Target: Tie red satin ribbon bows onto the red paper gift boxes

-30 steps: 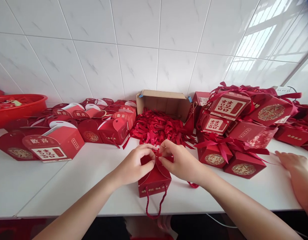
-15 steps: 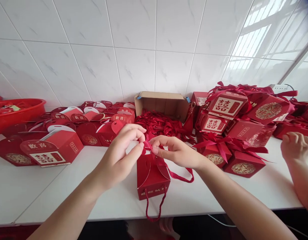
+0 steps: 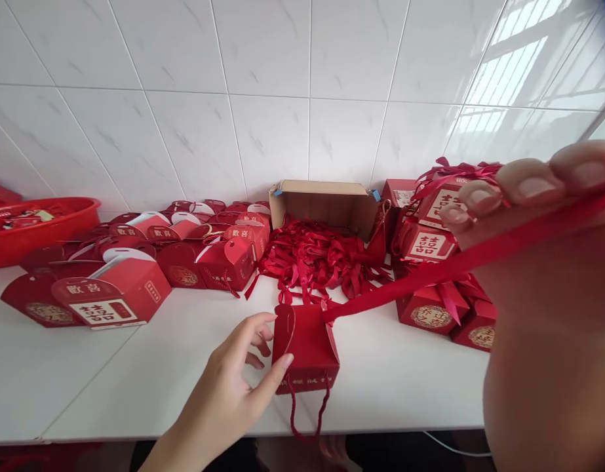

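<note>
A small red gift box [image 3: 309, 341] with a twisted cord handle [image 3: 295, 416] stands on the white table before me. My left hand [image 3: 238, 367] grips its left side, the thumb at the front and the forefinger by the top flap. Close to the camera, my right hand [image 3: 533, 262] is curled around a red ribbon [image 3: 405, 285]. The ribbon runs taut from the top of the box up to the right, past the frame's edge. The left hand's other fingers hang bent beside the box.
Behind the box, loose red ribbons [image 3: 322, 255] spill from an open cardboard carton [image 3: 324, 190]. Unribboned gift boxes [image 3: 113, 295] fill the left, near a red basin [image 3: 80, 216]. Boxes with bows [image 3: 432, 308] are stacked at right. A tiled wall [image 3: 263, 137] closes the back.
My right hand has swung up and right toward the camera, drawing the ribbon out straight. The left hand has dropped from the ribbon to the box's side. Another person's hand at right no longer shows.
</note>
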`<state>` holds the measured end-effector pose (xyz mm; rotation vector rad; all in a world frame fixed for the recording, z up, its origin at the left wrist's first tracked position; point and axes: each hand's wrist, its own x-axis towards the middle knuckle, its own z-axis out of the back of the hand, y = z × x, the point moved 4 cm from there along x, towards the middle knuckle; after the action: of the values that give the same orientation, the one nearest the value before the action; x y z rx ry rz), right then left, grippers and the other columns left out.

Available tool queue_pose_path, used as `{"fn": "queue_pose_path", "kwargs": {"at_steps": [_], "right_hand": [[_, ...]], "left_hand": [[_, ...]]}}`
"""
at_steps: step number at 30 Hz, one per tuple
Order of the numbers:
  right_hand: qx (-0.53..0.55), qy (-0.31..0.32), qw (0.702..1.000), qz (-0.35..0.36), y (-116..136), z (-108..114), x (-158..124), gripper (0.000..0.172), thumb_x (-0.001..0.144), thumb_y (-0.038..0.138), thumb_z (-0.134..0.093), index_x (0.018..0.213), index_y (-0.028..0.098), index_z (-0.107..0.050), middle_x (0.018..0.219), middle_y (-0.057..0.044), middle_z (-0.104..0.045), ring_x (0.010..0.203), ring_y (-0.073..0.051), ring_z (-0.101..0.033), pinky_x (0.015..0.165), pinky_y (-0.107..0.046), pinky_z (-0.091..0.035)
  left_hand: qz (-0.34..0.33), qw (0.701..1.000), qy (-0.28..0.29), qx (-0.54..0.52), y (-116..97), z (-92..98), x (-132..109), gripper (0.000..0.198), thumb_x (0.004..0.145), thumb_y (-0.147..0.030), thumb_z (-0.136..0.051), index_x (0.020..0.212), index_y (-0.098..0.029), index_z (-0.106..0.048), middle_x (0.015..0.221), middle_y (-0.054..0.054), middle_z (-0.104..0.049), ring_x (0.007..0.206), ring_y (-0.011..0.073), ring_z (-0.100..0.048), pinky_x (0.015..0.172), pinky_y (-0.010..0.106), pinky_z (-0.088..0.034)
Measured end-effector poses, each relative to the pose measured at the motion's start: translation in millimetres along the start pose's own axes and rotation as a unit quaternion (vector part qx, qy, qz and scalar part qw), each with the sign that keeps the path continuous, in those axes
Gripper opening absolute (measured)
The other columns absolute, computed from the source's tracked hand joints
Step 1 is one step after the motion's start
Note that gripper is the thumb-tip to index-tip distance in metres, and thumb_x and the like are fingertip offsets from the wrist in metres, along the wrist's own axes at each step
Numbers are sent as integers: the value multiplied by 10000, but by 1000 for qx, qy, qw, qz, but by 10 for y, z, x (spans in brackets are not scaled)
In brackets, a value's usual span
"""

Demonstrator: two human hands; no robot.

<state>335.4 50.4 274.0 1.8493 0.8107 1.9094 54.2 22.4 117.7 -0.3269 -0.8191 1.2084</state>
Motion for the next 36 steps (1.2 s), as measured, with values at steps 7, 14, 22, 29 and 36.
{"fn": "queue_pose_path", "kwargs": {"at_steps": [7,14,22,29,36], "right_hand": [[-20,131,962,-237,-779,-628,-331,165,820,286,-560,677,204,-572,1122,-35,-603,1102,-236,-545,960,-402,-368],[-131,258,892,-348,-1193,-1126,-654,160,796,233,-537,640,199,-547,1221,-64,-557,1314,-257,-365,1053,-453,-257],[-89,274,889,-357,-1164,-1091,-680,140,784,212,-527,656,201,-582,1264,-54,-552,1324,-256,-370,1048,-421,-280],[-135,286,883,-346,-1228,-1115,-722,170,771,185,-507,604,205,-533,1135,-48,-608,1347,-259,-343,1055,-418,-264],[-133,297,877,-354,-1189,-1104,-745,198,757,164,-488,564,208,-478,999,-55,-635,1341,-254,-351,997,-390,-332]], "left_hand": [[147,955,-68,-250,22,-65,-99,315,883,-382,-510,1147,-240,-413,761,-25,-591,598,124,-572,598,243,-501],[184,924,-100,-319,-31,-103,-123,365,843,-400,-556,1134,-224,-423,717,-25,-586,593,133,-548,580,251,-467],[177,928,-90,-315,-14,-118,-116,394,852,-400,-538,1168,-225,-380,694,-33,-559,584,143,-546,591,274,-464],[165,934,-86,-304,-14,-114,-116,381,866,-399,-519,1169,-225,-365,682,-35,-557,580,140,-547,591,276,-474],[162,928,-92,-323,7,-130,-119,405,863,-409,-538,1181,-229,-363,726,-20,-572,628,142,-548,581,260,-484]]}}
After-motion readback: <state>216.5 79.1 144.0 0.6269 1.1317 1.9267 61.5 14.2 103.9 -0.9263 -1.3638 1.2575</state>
